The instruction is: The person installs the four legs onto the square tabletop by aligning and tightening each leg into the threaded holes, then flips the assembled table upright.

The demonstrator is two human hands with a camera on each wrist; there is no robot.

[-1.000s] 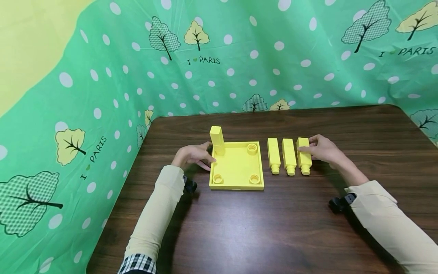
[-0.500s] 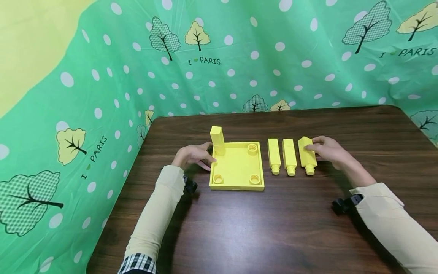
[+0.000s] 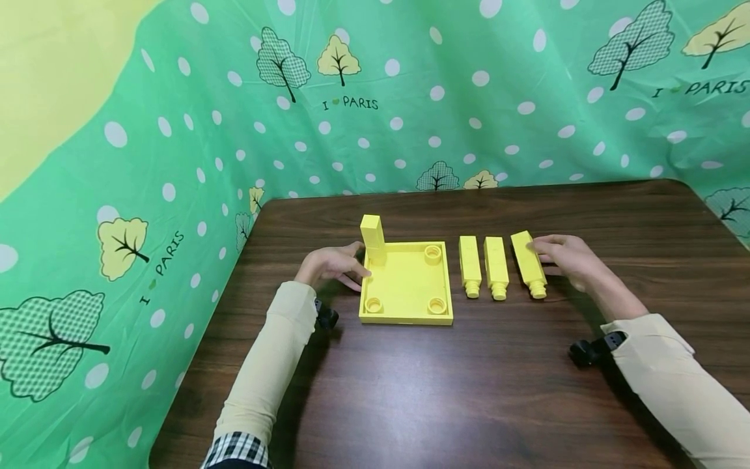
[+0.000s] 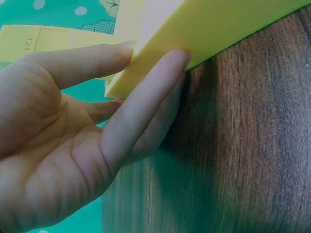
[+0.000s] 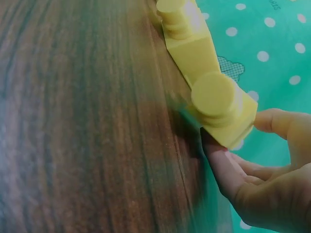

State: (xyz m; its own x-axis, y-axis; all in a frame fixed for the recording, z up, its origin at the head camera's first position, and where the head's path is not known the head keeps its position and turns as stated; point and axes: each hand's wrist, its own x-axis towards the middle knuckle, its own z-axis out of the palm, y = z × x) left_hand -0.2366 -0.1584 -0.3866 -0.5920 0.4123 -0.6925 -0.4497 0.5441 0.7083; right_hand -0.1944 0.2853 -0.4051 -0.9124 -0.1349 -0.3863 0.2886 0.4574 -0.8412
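Note:
A square yellow tabletop (image 3: 407,277) lies upside down, with a shallow rim and round corner sockets. One yellow leg (image 3: 372,238) stands upright at its far left corner. My left hand (image 3: 333,264) pinches the left rim, its thumb over the edge and fingers against the outer wall (image 4: 204,34). To the right, my right hand (image 3: 567,259) holds a square-sided yellow leg (image 3: 529,264) between thumb and fingers. That leg slants, its stepped round peg (image 5: 214,97) pointing toward me. Whether it is fully off the table cannot be told.
Two more yellow legs, a left one (image 3: 469,264) and a right one (image 3: 495,266), lie parallel between the tabletop and my right hand, pegs toward me. The dark wooden table (image 3: 433,397) ends in front of a green dotted cloth (image 3: 486,124).
My right hand has drawn the rightmost leg a little to the right, away from the other two, and turned it aslant. My left hand and the tabletop have stayed in place.

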